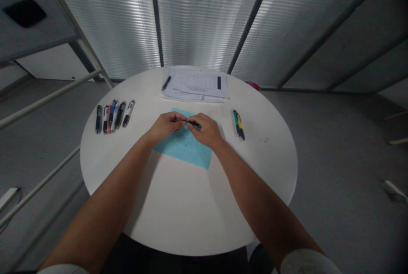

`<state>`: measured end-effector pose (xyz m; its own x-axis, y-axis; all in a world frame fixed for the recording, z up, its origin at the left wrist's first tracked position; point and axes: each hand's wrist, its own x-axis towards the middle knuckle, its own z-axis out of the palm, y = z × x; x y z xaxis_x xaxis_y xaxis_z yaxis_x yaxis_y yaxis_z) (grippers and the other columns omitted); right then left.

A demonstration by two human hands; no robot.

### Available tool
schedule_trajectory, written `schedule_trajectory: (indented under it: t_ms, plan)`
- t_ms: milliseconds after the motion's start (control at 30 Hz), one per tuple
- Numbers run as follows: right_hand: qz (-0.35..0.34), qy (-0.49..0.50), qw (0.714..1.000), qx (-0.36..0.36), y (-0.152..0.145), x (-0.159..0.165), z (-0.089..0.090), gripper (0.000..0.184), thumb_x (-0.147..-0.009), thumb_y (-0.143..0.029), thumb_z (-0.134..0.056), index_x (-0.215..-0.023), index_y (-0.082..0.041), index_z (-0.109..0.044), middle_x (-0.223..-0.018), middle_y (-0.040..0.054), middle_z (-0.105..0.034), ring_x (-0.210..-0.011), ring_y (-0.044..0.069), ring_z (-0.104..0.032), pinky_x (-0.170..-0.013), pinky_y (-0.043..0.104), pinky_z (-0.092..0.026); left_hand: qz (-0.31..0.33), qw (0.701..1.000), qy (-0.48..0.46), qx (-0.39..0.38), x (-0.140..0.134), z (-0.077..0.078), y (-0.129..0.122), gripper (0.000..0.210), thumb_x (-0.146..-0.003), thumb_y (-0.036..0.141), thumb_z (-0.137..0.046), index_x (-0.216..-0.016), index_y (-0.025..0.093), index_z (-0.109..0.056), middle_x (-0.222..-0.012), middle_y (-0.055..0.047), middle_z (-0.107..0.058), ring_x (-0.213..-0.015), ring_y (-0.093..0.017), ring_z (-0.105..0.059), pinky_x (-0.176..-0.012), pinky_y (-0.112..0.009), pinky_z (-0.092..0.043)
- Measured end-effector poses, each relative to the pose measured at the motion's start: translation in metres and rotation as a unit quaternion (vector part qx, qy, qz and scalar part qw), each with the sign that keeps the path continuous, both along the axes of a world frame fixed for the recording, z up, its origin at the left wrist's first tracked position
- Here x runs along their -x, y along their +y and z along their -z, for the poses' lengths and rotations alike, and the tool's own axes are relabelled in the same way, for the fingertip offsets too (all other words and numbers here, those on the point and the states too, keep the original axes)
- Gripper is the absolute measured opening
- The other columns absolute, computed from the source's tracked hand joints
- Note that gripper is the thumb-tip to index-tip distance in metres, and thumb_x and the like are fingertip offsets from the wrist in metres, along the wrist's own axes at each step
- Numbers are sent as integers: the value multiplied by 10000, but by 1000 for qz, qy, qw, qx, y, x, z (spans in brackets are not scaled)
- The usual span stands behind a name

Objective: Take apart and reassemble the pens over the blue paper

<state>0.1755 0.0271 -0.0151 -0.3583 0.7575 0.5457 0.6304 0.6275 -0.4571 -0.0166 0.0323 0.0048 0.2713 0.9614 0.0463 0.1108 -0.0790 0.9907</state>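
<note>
Over a light blue sheet (188, 150) my two hands meet at the middle of the table. My right hand (205, 129) is closed around a short black and green pen part (195, 125), which looks like a pen barrel. The fingers of my left hand (167, 126) pinch a thin dark piece (182, 120) in line with that barrel; it resembles a refill, though the fingertips partly hide it. Whether the two pieces are joined or apart, I cannot tell. To the right of my hands, green and yellow pens (239, 125) with black ends lie side by side.
The round white table (178, 210) carries several pens (110, 117) in a row at the left. A stack of printed papers (197, 84) lies at the far edge, a black pen (166, 83) on top. Beyond stand blinds (194, 18); a pale metal frame (47, 99) is at left.
</note>
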Motion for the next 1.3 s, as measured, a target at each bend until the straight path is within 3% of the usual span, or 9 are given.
schedule_trajectory:
  t_ms: [700,1033,1300]
  plan:
    - [-40,51,998,-16,3,1,2,26,-849,-210,-614,-874,-207,-610,-852,39,-631,-806,173,-592,-755,320,-482,-4,1000,1,-3,-1,3,0,312,-648,363,-775,-828,117,-704,-612,1,-580,-563,-102,-488,-576,-263,-377]
    - [-61,61,996,-14,3,0,0,179,-807,-88,-546,-934,-208,-585,-931,51,-545,-909,184,-560,-805,335,-486,-31,999,-7,-12,-5,2,-1,305,-640,352,-773,-821,114,-712,-584,6,-569,-535,-96,-466,-542,-255,-359]
    - [-42,62,997,11,1,3,-2,170,-802,-75,-536,-889,-220,-546,-904,39,-532,-879,189,-544,-783,345,-475,-40,999,0,-24,-8,3,-2,314,-658,402,-770,-782,122,-697,-585,-7,-578,-537,-105,-479,-546,-262,-366]
